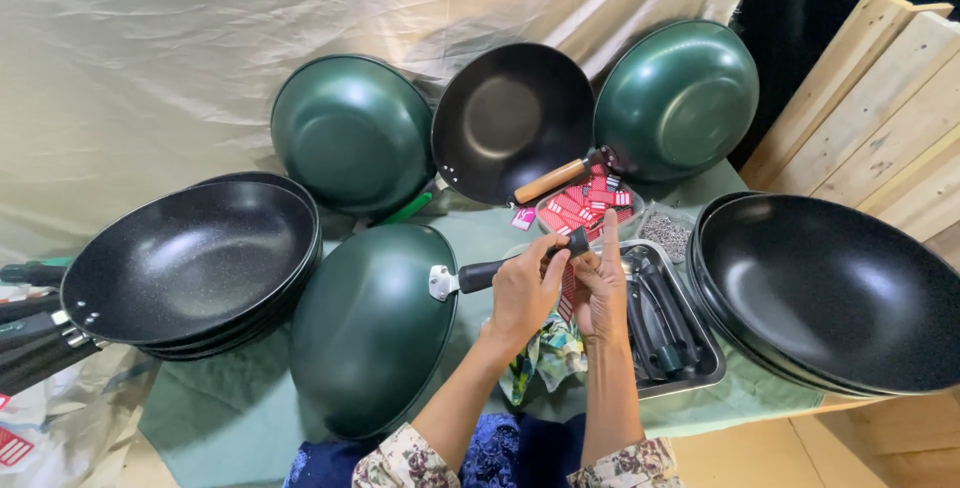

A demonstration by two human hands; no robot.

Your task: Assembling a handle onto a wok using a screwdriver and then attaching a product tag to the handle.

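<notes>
The left hand (522,293) was closed around the black handle (505,266) of a green pan (372,328) that lay upside down on the green cloth (220,403) of the desk. The right hand (603,288) was just beside it, its fingers pinching a small red tag (567,293) next to the end of the handle; I could not tell if the tag touched the handle. Behind the hands sat a clear box of red tags (590,200). A metal tray (700,358) with dark handles in it stood just right of the right hand. A stack of black pans (190,258) was on the left and another stack of pans (830,293) on the right. Three more pans leaned on the sheet at the back.
</notes>
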